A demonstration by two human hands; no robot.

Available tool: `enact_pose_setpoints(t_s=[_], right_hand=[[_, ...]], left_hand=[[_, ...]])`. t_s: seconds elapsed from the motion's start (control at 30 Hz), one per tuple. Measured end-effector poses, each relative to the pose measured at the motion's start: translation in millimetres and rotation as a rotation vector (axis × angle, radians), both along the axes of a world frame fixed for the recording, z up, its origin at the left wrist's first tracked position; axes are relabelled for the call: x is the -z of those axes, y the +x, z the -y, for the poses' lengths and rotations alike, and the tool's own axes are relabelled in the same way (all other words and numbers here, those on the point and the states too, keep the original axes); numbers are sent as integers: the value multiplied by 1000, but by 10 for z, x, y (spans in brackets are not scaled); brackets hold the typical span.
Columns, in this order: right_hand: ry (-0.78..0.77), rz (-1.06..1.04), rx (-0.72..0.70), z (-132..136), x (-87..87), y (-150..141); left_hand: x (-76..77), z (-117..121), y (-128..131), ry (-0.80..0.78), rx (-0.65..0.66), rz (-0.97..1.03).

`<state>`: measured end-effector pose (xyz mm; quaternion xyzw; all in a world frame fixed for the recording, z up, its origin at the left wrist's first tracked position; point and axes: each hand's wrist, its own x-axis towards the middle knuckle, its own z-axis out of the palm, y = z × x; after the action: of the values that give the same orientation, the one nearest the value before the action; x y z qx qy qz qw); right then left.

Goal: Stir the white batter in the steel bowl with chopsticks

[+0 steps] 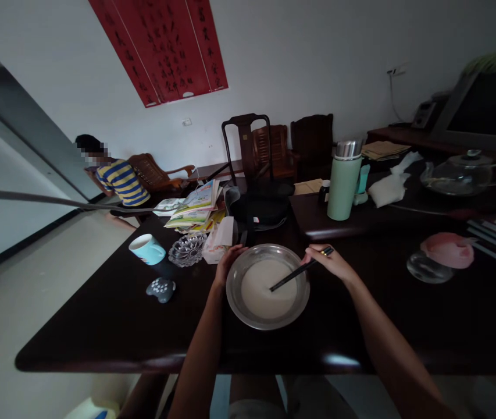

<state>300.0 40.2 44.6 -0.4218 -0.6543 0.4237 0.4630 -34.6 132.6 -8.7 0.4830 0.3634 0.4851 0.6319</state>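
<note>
A round metal bowl (232, 297) stands on the dark table in front of me, with a pale, cloudy liquid (265, 299) in it. My left hand (228, 265) grips the bowl's left rim; part of its fingers is hidden behind the edge. In my right hand (327, 262), above the bowl's right rim, are dark chopsticks (295, 272) with a gold band near the top. They slant down to the left, and their tips dip into the liquid near the middle of the bowl.
Left of the bowl are a tissue pack (219, 241), a glass dish (186, 250), a light-blue mug (147, 250) and a game controller (161, 290). Behind stand books (195, 203) and a green thermos (343, 189). A jar (431, 267) is at right. A person (121, 180) sits far left.
</note>
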Motion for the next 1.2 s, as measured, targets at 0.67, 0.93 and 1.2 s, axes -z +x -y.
enact_pose_setpoints(t_s=[0.67,0.93,1.2], right_hand=[[78,-6,102,-35,24,-8],[32,8,-32,-20,30,-72],[-17,-71,77,-6,12,27]], left_hand=[[-52,168,11,-122,166,48],[-67,164,14,-101,161,27],[-50,93,15,-116,171,1]])
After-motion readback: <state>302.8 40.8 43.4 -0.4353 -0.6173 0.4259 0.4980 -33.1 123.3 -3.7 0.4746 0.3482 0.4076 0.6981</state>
